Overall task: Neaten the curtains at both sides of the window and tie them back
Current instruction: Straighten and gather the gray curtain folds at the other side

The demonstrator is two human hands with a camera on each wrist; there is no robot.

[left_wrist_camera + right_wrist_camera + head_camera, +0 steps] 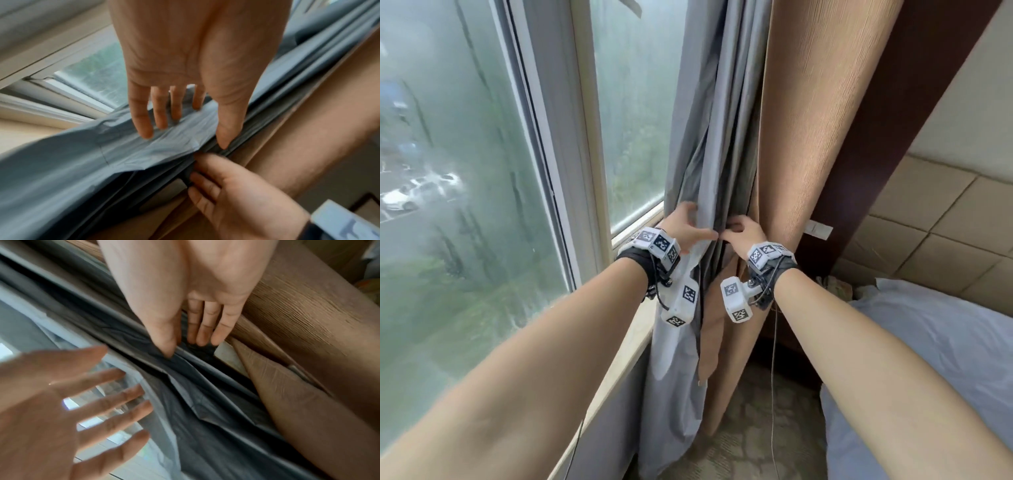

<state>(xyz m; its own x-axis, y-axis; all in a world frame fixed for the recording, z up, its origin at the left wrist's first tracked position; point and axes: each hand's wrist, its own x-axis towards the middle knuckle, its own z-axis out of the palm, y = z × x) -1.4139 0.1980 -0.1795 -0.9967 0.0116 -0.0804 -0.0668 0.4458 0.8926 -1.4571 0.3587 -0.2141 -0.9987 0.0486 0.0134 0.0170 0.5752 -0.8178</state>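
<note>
So this is the right-side curtain, bunched up in the corner next to the window (482, 171). The left hand (688, 226) is lying wide and flat on the grey lining (709, 137), fingers straight and spread, thumb tip digging into a fold. My guess is it's pressing the pleats together so they stack neatly. Just beside that thumb, the right hand (743, 233) is working in the gap between the lining and the tan curtain (818, 120), thumb and fingers closing on a dark fold of the grey stuff, probably pulling it in line. No tieback showing near either hand yet, so tying isn't started, I think. A white tag (818, 230) is sticking out just past the right hand, but its writing is too small to read.
</note>
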